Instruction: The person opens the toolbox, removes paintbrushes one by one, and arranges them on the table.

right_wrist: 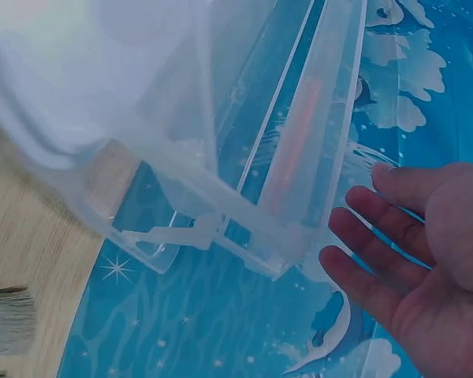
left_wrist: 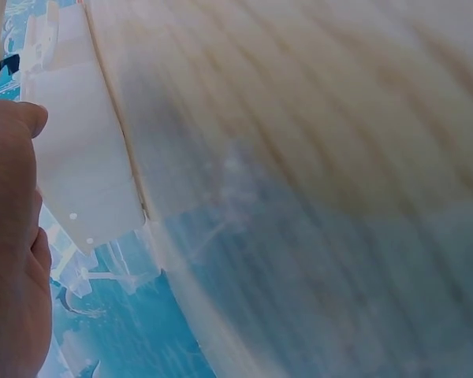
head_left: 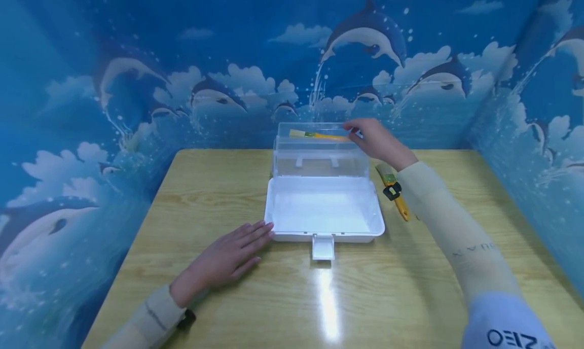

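Note:
A white plastic box [head_left: 324,204] stands open on the table, its clear upper tray [head_left: 283,145] folded out at the back. In that tray lies a paintbrush [head_left: 330,136] with an orange handle and pale bristles. My right hand [head_left: 376,141] hovers at the tray's right end, by the brush handle. In the right wrist view its fingers [right_wrist: 378,236] are loosely spread beside the translucent plastic, with nothing between them. My left hand [head_left: 234,252] lies with straight fingers, fingertips right at the box's front left corner.
Another orange-handled paintbrush [head_left: 401,207] rests on the wooden table [head_left: 214,186] right of the box, partly behind a small black object [head_left: 392,190] near the right cuff. The box's front latch [head_left: 323,247] hangs down. A blue dolphin-print backdrop [head_left: 255,44] rises behind the table.

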The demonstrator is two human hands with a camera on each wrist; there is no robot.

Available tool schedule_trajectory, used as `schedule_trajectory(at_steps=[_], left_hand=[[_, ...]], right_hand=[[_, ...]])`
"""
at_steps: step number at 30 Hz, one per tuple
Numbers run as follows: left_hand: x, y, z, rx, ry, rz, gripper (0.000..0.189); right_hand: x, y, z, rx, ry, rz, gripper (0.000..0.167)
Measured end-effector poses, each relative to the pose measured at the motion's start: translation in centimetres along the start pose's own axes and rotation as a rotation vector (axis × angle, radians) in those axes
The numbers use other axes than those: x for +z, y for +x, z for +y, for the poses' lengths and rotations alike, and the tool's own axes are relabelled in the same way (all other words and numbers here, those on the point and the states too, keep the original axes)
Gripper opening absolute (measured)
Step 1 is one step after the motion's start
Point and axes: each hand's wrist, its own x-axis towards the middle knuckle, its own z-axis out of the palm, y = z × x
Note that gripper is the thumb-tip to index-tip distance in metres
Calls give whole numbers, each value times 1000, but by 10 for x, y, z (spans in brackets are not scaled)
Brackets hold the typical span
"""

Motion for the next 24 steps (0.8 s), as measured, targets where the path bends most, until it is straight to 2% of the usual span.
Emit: schedule_trajectory(at_steps=[9, 15, 24], left_hand=[[0, -1, 0, -14, -19, -9, 68], [0, -1, 0, 4, -13, 18, 67], [1, -2, -1, 5, -11, 29, 67]], right_hand=[[0, 28, -1, 0, 25, -76, 35], [3, 43, 0, 10, -7, -109, 33], [6, 60, -2, 24, -96, -74, 26]])
